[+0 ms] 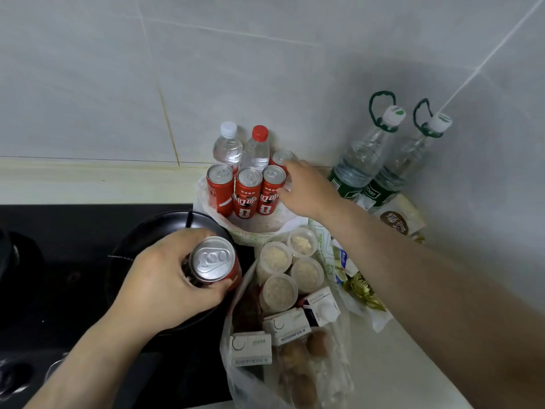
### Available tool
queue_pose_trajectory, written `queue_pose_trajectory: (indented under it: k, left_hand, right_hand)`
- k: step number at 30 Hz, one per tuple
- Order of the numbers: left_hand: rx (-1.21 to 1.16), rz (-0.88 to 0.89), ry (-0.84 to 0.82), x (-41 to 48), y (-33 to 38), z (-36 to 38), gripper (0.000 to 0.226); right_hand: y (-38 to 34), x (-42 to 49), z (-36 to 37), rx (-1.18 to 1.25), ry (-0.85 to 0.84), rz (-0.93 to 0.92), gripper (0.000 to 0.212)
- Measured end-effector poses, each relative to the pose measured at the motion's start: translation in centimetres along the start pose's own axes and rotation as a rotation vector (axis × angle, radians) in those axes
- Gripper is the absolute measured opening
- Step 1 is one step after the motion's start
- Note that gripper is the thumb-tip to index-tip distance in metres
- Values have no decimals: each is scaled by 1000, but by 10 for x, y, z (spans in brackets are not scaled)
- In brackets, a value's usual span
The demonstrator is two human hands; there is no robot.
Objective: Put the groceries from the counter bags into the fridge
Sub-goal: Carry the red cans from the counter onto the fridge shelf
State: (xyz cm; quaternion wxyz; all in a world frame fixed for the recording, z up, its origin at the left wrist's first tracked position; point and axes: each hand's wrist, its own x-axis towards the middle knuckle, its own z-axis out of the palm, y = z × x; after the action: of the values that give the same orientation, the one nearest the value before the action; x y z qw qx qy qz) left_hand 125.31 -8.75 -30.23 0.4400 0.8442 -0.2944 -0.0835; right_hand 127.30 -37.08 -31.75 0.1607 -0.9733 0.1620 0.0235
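**Tight cluster of cans, one hand already full**

At eight o'clock in the view, the left hand (165, 278) wraps round a red aluminium drinks can (213, 262). It holds it above the round black pan (138, 240) on the black glass hob (73, 261). A slack grip there would likely drop the can into the pan.

Toward twelve o'clock, four more red cans (248, 191) stand packed together in a white plastic bag (203, 199) on the pale bench (88, 184). Two small clear water bottles (227, 147) touch them from behind.

The right hand (303, 187) comes in from four o'clock, its fingers on the rear can (280, 157). I cannot tell whether they have closed round it. Dragging that can sideways instead of lifting it straight up could knock over its neighbours, and the crumpled film beneath gives them poor footing.

At two o'clock, two tall clear bottles with green labels (362, 160) stand near the forearm, and a wide swing back could catch them. The fridge is out of view.
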Motion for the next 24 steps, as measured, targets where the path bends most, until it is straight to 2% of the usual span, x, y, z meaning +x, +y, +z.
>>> queue_pose_trajectory:
  k: [6,10,15,16,20,22,24]
  left_hand:
    - [-62,-23,60,7,-10,-7,48]
    - [-74,-64,74,7,-18,-9,47]
    - [-63,-53,79,7,-20,-11,49]
    - [-63,-56,81,7,-20,-11,48]
    - [-76,-84,103,4,-19,-9,47]
    - [-81,-94,117,2,-18,-8,46]
    - [-79,-98,134,-1,-19,-7,46]
  right_hand:
    - [4,25,22,91,-95,62,64]
    - [11,25,39,111,-72,96,65]
    - [11,17,51,130,63,112,30]
    - [10,16,52,135,83,136,29]
    - [8,15,59,248,145,232,44]
    - [9,17,61,263,112,228,56]
    - [6,18,63,228,60,208,53]
